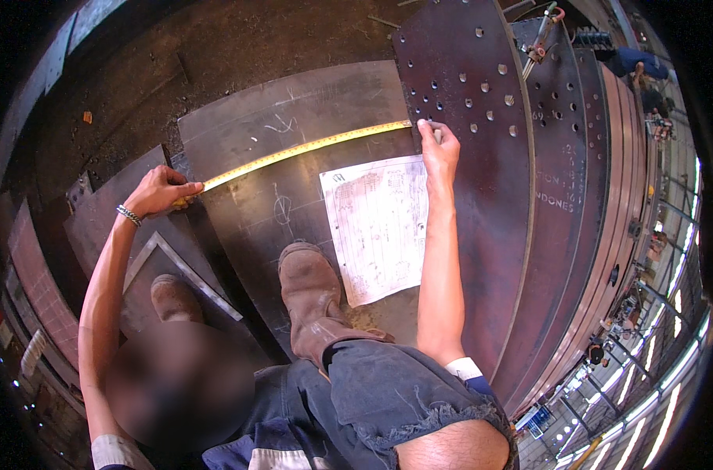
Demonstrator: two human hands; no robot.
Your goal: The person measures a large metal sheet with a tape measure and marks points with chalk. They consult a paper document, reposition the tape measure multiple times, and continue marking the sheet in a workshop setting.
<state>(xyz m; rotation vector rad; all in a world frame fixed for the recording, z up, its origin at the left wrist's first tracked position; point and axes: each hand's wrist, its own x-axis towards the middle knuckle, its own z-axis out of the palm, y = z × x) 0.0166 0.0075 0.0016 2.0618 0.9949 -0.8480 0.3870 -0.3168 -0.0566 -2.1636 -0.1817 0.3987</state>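
Observation:
A yellow tape measure (305, 146) is stretched across a dark steel plate (247, 117), from its left edge to its right. My left hand (164, 192), with a chain bracelet at the wrist, is closed on the tape at the left edge; yellow shows beneath the fingers. At the tape's other end, my right hand (441, 149) is closed beside the tip, with a small pale grey piece (438, 136) showing between its fingers. Whether those fingers also touch the tape is unclear. A paper drawing (376, 227) lies under my right forearm. Chalk marks (283, 208) show on the plate.
My boot (309, 274) stands on the plate, the other boot (175, 298) on a lower plate beside an L-shaped metal strip (149, 251). Rightward lie a plate with drilled holes (466, 70), stacked plates (560, 235) and a cutting torch (538, 47). A person (638, 66) is far right.

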